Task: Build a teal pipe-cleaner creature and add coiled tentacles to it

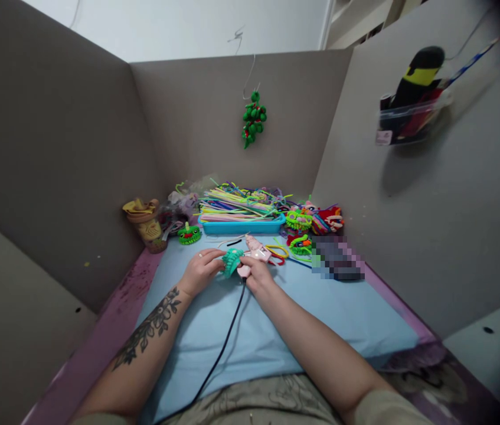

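A teal fuzzy pipe-cleaner piece with a ribbed edge is held between my two hands over the blue-covered table. My left hand, wearing a ring, grips its left side with bent fingers. On the other side, my right hand is closed with its fingertips at the piece's right edge. A pink glue gun is right by my right hand, its nozzle facing away from me. The hand partly covers the gun's handle, and whether it also grips it is unclear. A black cord runs from the handle toward my lap.
Behind my hands stands a blue tray heaped with colourful pipe cleaners. A green pipe-cleaner figure and a tan cup are at left. Finished-looking pieces and a blurred dark device lie at right. Grey panels enclose the table.
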`<state>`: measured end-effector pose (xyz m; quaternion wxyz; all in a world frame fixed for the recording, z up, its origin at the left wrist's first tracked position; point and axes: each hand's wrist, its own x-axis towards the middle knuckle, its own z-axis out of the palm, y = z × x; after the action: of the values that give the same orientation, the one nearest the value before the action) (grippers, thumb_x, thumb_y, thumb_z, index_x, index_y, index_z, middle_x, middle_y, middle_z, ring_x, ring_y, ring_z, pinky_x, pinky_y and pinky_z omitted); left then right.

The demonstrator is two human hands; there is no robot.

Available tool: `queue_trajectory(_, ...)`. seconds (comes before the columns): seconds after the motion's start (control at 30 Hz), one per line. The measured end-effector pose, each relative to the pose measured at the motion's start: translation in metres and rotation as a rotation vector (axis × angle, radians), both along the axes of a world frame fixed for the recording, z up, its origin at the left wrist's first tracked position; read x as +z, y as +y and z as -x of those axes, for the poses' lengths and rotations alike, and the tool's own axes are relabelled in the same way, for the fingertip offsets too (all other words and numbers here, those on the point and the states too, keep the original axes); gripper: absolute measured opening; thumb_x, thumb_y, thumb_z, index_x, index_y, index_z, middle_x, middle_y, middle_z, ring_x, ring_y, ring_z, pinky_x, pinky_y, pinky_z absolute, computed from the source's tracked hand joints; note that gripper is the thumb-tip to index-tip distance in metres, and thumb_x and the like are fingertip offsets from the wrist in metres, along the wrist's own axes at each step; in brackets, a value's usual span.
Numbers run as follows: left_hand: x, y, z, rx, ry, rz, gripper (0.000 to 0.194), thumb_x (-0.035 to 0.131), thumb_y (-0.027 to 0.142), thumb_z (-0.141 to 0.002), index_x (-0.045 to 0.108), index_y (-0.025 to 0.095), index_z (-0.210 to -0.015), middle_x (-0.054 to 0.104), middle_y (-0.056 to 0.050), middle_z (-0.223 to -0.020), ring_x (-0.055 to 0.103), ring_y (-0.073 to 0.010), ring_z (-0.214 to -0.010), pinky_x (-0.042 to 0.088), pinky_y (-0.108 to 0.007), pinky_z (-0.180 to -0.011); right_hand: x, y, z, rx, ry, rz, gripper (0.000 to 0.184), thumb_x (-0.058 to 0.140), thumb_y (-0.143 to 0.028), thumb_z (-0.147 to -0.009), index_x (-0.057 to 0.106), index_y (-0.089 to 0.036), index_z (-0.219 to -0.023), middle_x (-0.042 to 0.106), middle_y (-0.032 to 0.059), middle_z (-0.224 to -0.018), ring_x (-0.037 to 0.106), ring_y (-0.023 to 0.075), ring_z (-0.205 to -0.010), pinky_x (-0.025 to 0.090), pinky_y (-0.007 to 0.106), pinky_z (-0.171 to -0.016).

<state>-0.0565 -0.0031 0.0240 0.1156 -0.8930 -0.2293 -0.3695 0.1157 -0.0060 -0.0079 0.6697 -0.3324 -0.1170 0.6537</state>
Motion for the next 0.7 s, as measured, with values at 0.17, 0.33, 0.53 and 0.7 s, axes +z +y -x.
queue_trajectory(0.17, -0.0023, 0.0011, 0.0013, -0.012, 0.011, -0.023, 0.014, 0.053, 0.02, -0.085, 0.066, 0.022, -0.089, 0.066, -0.006, -0.105, 0.058, -0.0184, -0.099, 0.049, -0.036, -0.085, -0.0003, -0.0002, -0.0006, 0.01, 0.004, -0.001, 0.016, 0.064, -0.003, -0.047, 0.053, -0.014, -0.05, 0.057, -0.0009, -0.045, 0.054, 0.0123, -0.045, 0.046, 0.023, -0.048)
queue_trajectory(0.33, -0.0042, 0.0023, 0.0025, 0.014, 0.022, -0.016, 0.016, 0.052, 0.022, -0.086, 0.067, 0.024, -0.09, 0.066, -0.007, -0.106, 0.058, -0.0183, -0.1, 0.049, -0.036, -0.086, -0.0026, 0.0008, -0.0008, 0.012, -0.002, -0.001, 0.016, 0.065, -0.004, -0.046, 0.053, -0.014, -0.049, 0.057, -0.0008, -0.045, 0.054, 0.0122, -0.044, 0.047, 0.023, -0.047)
queue_trajectory(0.53, -0.0044, 0.003, 0.0037, 0.016, 0.007, 0.001, 0.014, 0.054, 0.021, -0.085, 0.067, 0.024, -0.09, 0.065, -0.006, -0.107, 0.058, -0.0182, -0.099, 0.049, -0.035, -0.085, -0.0021, 0.0006, -0.0003, 0.012, 0.0, -0.006, 0.016, 0.064, -0.004, -0.046, 0.053, -0.014, -0.049, 0.057, -0.0009, -0.045, 0.054, 0.0119, -0.044, 0.047, 0.022, -0.047)
queue_trajectory(0.7, -0.004, 0.0028, 0.0034, 0.031, -0.012, 0.007, 0.013, 0.054, 0.023, -0.085, 0.067, 0.024, -0.088, 0.066, -0.007, -0.106, 0.059, -0.0181, -0.098, 0.049, -0.035, -0.084, -0.0031, 0.0015, 0.0002, -0.009, 0.005, -0.014, 0.015, 0.065, -0.005, -0.045, 0.054, -0.014, -0.05, 0.057, -0.0011, -0.045, 0.053, 0.0112, -0.044, 0.046, 0.022, -0.045)
